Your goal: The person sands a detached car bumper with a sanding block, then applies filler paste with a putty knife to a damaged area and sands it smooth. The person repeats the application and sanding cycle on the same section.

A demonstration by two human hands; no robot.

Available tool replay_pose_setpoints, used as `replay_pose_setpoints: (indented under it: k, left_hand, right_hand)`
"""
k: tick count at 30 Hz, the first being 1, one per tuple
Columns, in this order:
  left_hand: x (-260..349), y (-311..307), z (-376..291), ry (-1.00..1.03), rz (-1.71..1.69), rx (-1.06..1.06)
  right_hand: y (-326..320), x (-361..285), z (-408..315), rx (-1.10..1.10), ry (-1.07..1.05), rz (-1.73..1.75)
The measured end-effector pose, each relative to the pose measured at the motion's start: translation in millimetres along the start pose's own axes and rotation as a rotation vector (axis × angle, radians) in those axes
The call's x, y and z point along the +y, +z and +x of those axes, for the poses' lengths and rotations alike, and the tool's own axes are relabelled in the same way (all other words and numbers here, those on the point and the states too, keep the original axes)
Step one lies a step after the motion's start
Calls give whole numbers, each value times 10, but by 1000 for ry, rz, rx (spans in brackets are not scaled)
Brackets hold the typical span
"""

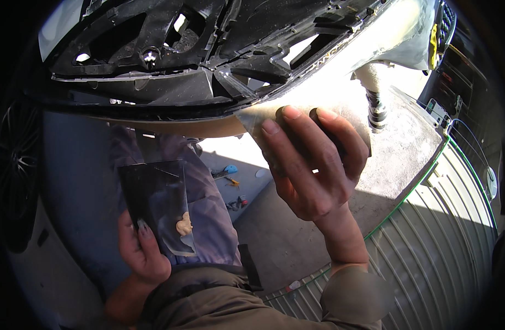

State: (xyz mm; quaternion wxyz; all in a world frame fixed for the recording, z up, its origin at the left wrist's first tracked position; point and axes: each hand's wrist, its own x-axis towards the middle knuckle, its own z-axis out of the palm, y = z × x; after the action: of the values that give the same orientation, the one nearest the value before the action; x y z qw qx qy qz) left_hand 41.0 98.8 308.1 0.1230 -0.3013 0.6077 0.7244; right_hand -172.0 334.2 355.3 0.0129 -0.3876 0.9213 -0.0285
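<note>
My left hand (143, 247) grips a dark flat mixing board (153, 194) by its lower left edge, with the thumb on top. A dab of beige filler paste (184, 225) sits near the board's right edge, with a pale smear below it. My right hand (314, 165) is raised, its fingers bent over a thin greyish spreader (252, 120) at the bumper's lower edge. The thumb is mostly hidden behind the fingers. Strong sun bleaches the car bumper (339, 68) above the fingertips, so where spreader and bumper meet is hard to tell.
Black plastic grille parts (153, 88) of the bumper stretch across the top. A stand leg (376, 109) rises beneath it at right. Several small tools (232, 181) lie on the floor. A ribbed panel with a green edge (425, 235) is at right, a car wheel (17, 156) at left.
</note>
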Motion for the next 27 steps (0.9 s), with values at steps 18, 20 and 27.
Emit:
replay_pose_setpoints:
  k: [18, 20, 27]
  left_hand:
    - [93, 117, 57, 33, -15, -23]
    - [105, 134, 66, 40, -10, -23]
    - [150, 188, 80, 44, 2, -47]
  right_hand:
    - [-99, 478, 199, 106, -163, 55]
    - [-117, 526, 234, 93, -188, 80]
    - [-243, 646, 309, -8, -158, 102]
